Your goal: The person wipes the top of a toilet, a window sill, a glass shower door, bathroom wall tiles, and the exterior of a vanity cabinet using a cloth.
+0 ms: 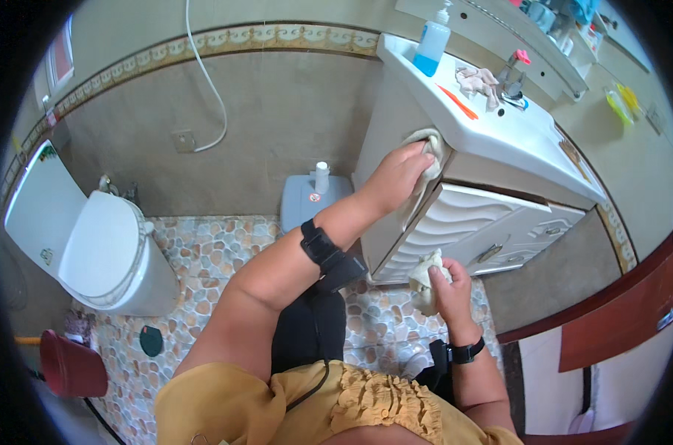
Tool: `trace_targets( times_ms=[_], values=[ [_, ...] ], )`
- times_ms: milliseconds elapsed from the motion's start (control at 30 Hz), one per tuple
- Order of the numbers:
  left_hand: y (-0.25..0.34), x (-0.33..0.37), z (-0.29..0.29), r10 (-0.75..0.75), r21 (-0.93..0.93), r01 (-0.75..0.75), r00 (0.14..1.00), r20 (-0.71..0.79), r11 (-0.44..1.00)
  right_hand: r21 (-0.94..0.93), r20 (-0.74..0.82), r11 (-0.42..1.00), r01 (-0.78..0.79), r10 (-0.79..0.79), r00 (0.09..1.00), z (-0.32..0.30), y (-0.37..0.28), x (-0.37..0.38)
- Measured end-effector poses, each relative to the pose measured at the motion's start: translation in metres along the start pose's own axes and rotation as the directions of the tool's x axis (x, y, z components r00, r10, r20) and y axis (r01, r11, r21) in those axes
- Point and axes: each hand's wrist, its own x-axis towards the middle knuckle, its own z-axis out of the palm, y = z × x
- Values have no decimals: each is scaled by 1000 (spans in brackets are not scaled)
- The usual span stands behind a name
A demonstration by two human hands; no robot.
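Note:
My left hand [401, 176] is closed on a pale cloth [430, 141], pressing it to the white vanity cabinet [384, 122] by its front corner, just below the sink top. Lower down, my right hand [453, 291] pinches another pale, crumpled cloth [422, 285] in front of the cabinet's carved door [455, 215]. Whether the two cloths are separate or one piece, I cannot tell. Black straps with small devices sit on both of my forearms.
On the white sink [525, 137] stand a pump bottle [433, 46] of blue liquid, an orange toothbrush-like stick [459, 102] and a crumpled rag [479, 83]. A grey bin [295, 194] with a white bottle [321, 178] is by the wall. At left are a toilet [103, 245] and a maroon bucket [75, 363].

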Motion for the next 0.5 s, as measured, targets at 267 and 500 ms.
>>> trace_targets(
  times_ms=[267,500],
  values=[
    [-14,-2,-82,97,-125,-144,940,-328,982,127,-82,991,40,-30,996,-1,-27,4],
    [8,111,-228,688,946,-69,703,-180,318,263,-302,945,195,-111,947,-15,-39,26]
  ],
)
